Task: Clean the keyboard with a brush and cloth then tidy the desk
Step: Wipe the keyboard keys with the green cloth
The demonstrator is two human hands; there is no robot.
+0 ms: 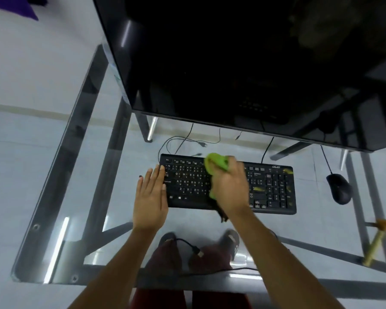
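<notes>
A black keyboard (272, 188) lies on the glass desk (76, 197) below a large dark monitor. My right hand (230, 188) is closed on a green cloth (214, 162) and presses it on the keyboard's middle keys; the cloth is blurred. My left hand (151, 197) lies flat with fingers spread, its fingertips on the keyboard's left edge. A brush (376, 241) with a pale handle and tan bristles rests at the desk's right edge. Yellowish smudges show on the number pad.
The monitor (232, 63) fills the upper view and overhangs the keyboard's far side. A black mouse (340, 188) sits right of the keyboard. A loose USB cable (194, 248) lies near the front edge. Cables, feet and floor show through the glass.
</notes>
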